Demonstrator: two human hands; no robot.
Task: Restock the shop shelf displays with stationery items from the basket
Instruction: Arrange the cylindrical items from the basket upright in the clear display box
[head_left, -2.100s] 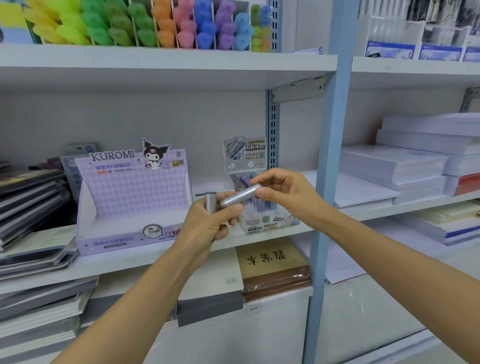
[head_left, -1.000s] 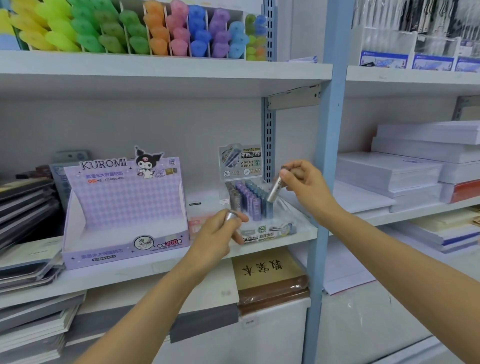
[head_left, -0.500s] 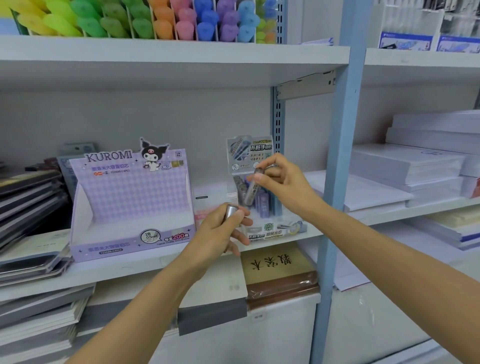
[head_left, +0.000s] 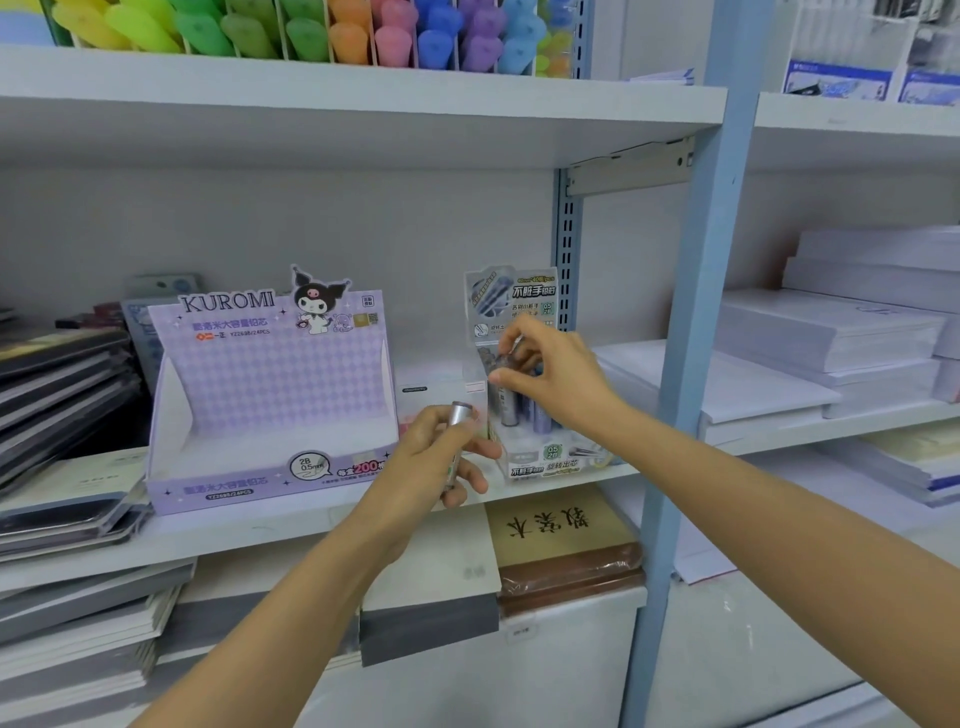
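The purple display box (head_left: 270, 384) reads "KUROMI", "2B 0.5mm" and "200".

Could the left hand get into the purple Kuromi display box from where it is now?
Probably yes. The left hand sits just right of the Kuromi box, whose front is low and open, with nothing between them. Its grip is full with a silver tube, though.

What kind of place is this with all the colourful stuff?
Most likely a stationery shop. The shelves hold rows of bright markers, a purple Kuromi display box for pencil leads, and stacks of white paper. The right hand holds a lead tube at a small display; the left hand holds a silver tube.
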